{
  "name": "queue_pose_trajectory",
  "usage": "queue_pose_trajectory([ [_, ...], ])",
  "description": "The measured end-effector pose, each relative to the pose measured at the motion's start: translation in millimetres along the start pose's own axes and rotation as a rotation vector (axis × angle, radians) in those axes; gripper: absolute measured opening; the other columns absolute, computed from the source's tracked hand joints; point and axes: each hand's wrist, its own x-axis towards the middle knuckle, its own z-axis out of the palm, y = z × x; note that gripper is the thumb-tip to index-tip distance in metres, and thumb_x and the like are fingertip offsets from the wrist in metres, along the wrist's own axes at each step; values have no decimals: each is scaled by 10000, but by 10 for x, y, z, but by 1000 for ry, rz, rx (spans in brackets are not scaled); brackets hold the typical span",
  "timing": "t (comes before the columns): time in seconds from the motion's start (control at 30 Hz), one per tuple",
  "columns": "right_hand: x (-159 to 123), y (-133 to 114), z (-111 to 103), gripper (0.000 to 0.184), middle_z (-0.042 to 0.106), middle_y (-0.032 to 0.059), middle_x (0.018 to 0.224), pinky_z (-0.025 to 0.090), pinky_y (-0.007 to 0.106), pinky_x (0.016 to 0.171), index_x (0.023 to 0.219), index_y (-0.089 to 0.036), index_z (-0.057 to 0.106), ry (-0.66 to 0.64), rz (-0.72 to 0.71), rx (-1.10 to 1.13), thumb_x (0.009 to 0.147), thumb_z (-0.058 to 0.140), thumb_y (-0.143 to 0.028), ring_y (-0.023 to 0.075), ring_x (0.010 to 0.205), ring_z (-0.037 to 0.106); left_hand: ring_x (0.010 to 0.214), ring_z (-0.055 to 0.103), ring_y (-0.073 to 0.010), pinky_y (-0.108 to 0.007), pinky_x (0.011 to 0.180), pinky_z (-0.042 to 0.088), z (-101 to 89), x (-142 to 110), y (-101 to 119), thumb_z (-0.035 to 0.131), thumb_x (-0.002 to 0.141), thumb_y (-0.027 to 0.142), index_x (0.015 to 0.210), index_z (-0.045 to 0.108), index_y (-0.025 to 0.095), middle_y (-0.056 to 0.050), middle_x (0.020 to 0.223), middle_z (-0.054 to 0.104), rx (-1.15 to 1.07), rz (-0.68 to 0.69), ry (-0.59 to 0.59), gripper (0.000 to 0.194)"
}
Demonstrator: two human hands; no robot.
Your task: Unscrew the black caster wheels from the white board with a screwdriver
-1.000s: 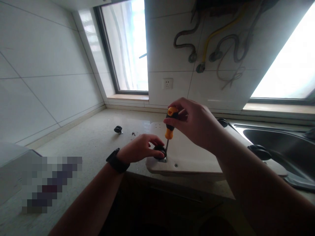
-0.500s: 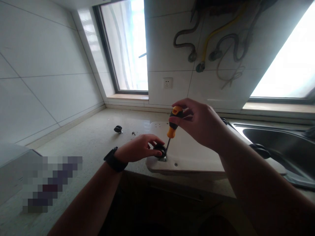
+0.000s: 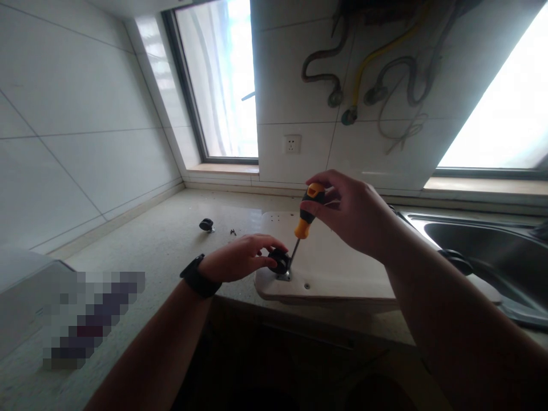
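My right hand (image 3: 342, 208) is closed around the orange and black handle of a screwdriver (image 3: 303, 227). The shaft slants down to the metal plate of a black caster wheel (image 3: 280, 261); the tip's exact seat is too small to make out. With thumb and fingers my left hand (image 3: 244, 257) grips that caster from its left side. The caster stands wheel-up on the near left corner of a white panel (image 3: 346, 279). A second caster (image 3: 206, 225) lies loose on the countertop, with a few small dark screws (image 3: 233, 232) beside it.
The panel lies on a speckled countertop (image 3: 162, 245), its right end reaching a steel sink (image 3: 483, 240). Another black caster (image 3: 456, 261) is at the panel's right end. A blurred-out object (image 3: 96, 319) lies at left. A wall socket (image 3: 292, 144) and hoses (image 3: 362, 74) are behind.
The screwdriver handle has tilted slightly to the right with my right hand, its tip staying by the caster plate. My left hand has barely moved and keeps its hold.
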Motion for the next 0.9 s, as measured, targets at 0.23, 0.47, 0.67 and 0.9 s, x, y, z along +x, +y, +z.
queue_pose_trajectory([
  [0.23, -2, 0, -13, 376, 734, 60, 1005, 583, 374, 746, 1139, -196, 656, -22, -11, 5, 838, 767, -392, 202, 839, 706, 1124, 672, -189, -335, 993, 527, 10, 14, -86, 593, 961, 146, 1313, 657, 257, -65, 1251, 715, -113, 92, -39, 374],
  [0.47, 17, -22, 12, 379, 738, 63, 1005, 576, 359, 740, 1131, -177, 657, -6, -29, 10, 830, 778, -374, 190, 810, 710, 1201, 606, -229, -400, 1013, 506, 42, -37, -20, 659, 940, 300, 1380, 562, 251, -88, 1361, 626, 73, 103, -24, 453],
  [0.67, 11, -25, 13, 399, 737, 79, 1035, 580, 380, 759, 1153, -180, 652, -10, -36, -15, 836, 768, -392, 207, 841, 713, 857, 638, -268, -415, 742, 509, 236, -9, 106, 694, 759, 740, 1046, 631, 172, -97, 1004, 677, 353, -185, 213, 640],
  [0.9, -10, 17, -1, 403, 733, 79, 1044, 585, 396, 766, 1163, -190, 647, -5, -22, -14, 837, 760, -398, 209, 833, 714, 832, 635, -232, -365, 723, 489, 240, -3, 103, 744, 829, 539, 1026, 657, 191, -62, 957, 695, 302, -174, 176, 408],
])
